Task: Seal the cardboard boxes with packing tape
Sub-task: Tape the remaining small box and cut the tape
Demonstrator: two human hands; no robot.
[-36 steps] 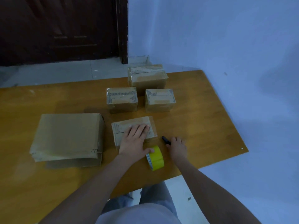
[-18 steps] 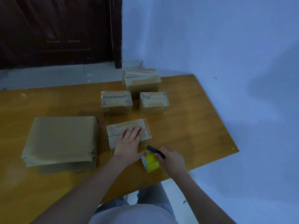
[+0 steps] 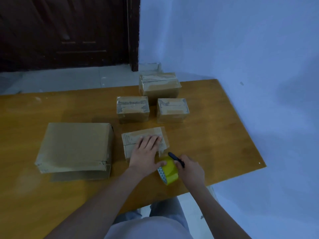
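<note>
Both our forearms reach forward over the near edge of the counter (image 3: 51,195). Our left hand (image 3: 146,152) lies flat, palm down, on the small box (image 3: 131,140) right in front of us, fingers straight and together, pressing on its taped top; the thumb stretches right to touch the tape roll (image 3: 170,170). Our right hand (image 3: 189,168) is curled round a dark cutter (image 3: 176,159), whose tip points up-left toward the near right corner of the box.

The yellow roll stands on edge on the counter between the two hands, just at the box's near right corner, with a clear strip of tape running from it up onto the box. The cutter tip sits right at this strip; we cannot tell whether it touches.

To the left, close beside the small box, lies a big flat box (image 3: 74,145). Farther back stand two small taped boxes side by side, the left one (image 3: 133,108) and the right one (image 3: 172,109), with a gap between. Behind them, near the far edge, stands a taller box (image 3: 159,86). Beyond the counter are a pale floor (image 3: 60,80), a dark door (image 3: 65,31) and a blue wall (image 3: 241,49).
</note>
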